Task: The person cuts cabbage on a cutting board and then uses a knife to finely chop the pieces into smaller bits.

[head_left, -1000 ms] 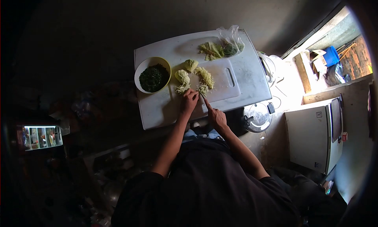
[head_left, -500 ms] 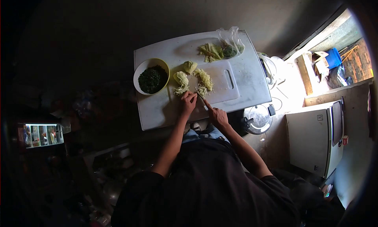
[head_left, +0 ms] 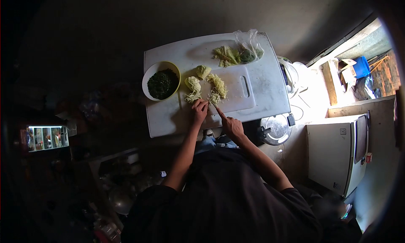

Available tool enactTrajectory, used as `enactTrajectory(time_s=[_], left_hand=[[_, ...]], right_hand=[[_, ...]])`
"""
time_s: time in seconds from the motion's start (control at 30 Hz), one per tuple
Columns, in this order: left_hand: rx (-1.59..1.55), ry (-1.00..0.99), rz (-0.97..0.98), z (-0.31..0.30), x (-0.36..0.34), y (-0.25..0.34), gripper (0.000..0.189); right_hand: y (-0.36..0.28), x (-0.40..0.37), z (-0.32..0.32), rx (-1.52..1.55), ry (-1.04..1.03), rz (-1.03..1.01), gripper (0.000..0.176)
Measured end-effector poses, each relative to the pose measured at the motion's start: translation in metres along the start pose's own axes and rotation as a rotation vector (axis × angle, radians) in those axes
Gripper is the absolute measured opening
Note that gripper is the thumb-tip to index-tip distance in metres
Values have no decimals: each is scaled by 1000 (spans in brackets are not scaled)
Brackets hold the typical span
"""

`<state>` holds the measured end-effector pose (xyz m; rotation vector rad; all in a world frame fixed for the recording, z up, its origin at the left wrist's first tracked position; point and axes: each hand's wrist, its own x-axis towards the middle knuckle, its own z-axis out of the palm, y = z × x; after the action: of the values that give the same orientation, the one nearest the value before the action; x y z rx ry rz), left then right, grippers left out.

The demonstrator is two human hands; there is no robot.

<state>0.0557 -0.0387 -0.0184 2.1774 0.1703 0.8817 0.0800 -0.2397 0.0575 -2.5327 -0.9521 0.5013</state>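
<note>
My right hand [head_left: 232,126] is wrapped round a knife [head_left: 214,105], its index finger stretched along the top and the blade pointing at the chopped cabbage. My left hand [head_left: 200,109] is closed, fingertips pressed together at the near side of the white cutting board [head_left: 238,100], on what looks like a piece of cabbage mostly hidden under them. A heap of finely chopped cabbage [head_left: 217,87] lies beyond the knife. Left of it sit a partly shredded cabbage chunk [head_left: 193,84] and another cabbage piece [head_left: 203,71].
A bowl [head_left: 147,83] of chopped dark greens stands at the table's left. Toward the back lie loose leaves [head_left: 227,56] and a clear plastic bag [head_left: 250,44]. A lidded pot [head_left: 278,130] is beside the table [head_left: 270,87], with a white fridge [head_left: 329,152] farther right.
My left hand has shifted slightly left, and the gap between its fingertips and the knife is a little wider. The knife stays in my right hand near the chopped cabbage.
</note>
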Motion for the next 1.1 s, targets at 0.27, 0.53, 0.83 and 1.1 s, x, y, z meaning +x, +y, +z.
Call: enactTrajectory(time_s=[0.27,0.53,0.83,1.1], left_hand=[[96,-18,-46,0,4,10,8],[68,-29,-17,-4,7,8,9],[43,-14,-92,-6,6,11,10],[90,17,31,0,3,4,10]], right_hand=[[3,-3,18,5,60,-23,75],[10,9,17,29,47,-87,74],[16,16,8,29,1,-51,71],[6,7,-17,11,-38,-72,73]])
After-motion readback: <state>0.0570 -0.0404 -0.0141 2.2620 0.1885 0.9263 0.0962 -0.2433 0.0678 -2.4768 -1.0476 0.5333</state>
